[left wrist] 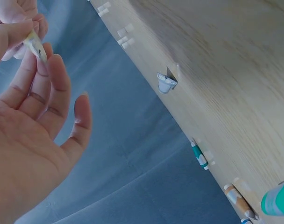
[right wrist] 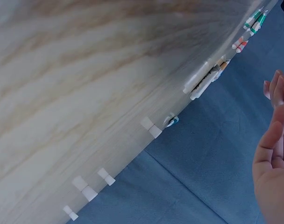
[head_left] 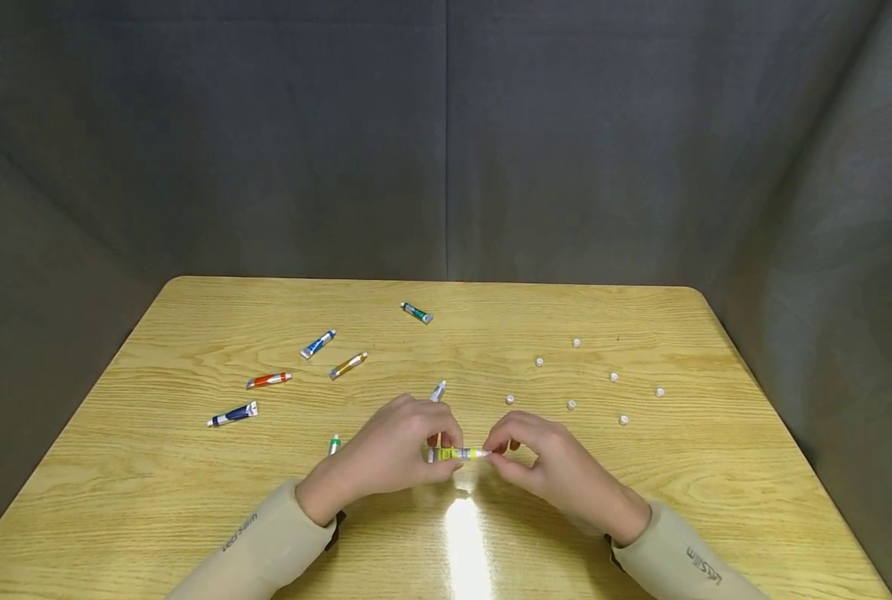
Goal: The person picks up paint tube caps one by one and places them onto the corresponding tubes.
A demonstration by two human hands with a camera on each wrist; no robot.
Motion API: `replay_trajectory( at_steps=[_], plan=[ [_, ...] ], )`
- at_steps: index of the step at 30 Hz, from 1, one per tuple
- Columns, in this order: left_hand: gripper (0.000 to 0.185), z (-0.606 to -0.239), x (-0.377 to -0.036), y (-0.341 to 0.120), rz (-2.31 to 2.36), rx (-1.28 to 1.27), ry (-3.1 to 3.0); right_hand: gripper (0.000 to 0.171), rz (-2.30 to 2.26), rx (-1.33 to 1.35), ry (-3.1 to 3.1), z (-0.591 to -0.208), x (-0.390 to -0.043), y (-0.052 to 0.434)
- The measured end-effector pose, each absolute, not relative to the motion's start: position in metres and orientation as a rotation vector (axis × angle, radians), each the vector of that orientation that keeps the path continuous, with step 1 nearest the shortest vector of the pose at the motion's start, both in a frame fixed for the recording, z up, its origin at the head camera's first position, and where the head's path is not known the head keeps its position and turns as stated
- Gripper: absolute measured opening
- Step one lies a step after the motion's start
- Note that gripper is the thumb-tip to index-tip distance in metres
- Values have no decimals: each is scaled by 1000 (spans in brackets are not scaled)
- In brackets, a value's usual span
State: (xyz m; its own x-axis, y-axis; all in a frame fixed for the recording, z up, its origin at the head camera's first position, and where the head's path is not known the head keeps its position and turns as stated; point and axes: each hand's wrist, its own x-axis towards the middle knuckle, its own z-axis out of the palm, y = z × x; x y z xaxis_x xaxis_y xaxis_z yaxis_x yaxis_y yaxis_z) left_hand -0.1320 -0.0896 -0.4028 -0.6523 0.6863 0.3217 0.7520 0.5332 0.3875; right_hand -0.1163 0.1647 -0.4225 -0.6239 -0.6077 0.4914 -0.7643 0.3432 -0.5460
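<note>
Both hands meet at the near middle of the wooden counter (head_left: 191, 500), clamped on one small yellow tube (head_left: 461, 453) that lies level between them. The left hand (head_left: 397, 450) pinches the tube's left end with thumb and fingertips; the right hand (head_left: 539, 462) pinches its right end, where a white tip shows. In the left wrist view the fingers (left wrist: 37, 79) close on the tube's flat end. The right wrist view shows only the edge of the palm, and the grip itself is out of sight there.

Just past the left hand, at 12 o'clock, a white tube (head_left: 438, 390) pokes out, and a green-tipped tube (head_left: 333, 444) lies at its 9 o'clock. Farther out toward 10 o'clock lie an orange tube (head_left: 348, 365), a blue tube (head_left: 318, 343), a red tube (head_left: 269, 380) and a dark navy tube (head_left: 233, 414). A green tube (head_left: 417, 312) sits at 12 o'clock, near the far edge. Around 1 to 2 o'clock from the hands, white caps (head_left: 571, 405) are scattered, well apart from one another.
</note>
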Motion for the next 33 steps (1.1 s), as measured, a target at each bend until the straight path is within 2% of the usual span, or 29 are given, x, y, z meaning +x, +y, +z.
replay_trajectory(
  at_steps=[4,22,33],
  plan=[
    [12,-403,-132,-89,-779,-1239,-2630,21,1160,1235,-2410,-422,-116,164],
    [11,-397,-131,-88,-796,-1248,-2607,22,1224,1256,-2341,-421,-118,164],
    [8,-396,-132,-89,-837,-1246,-2629,33,1119,1330,-2233,-419,-119,163]
  ],
)
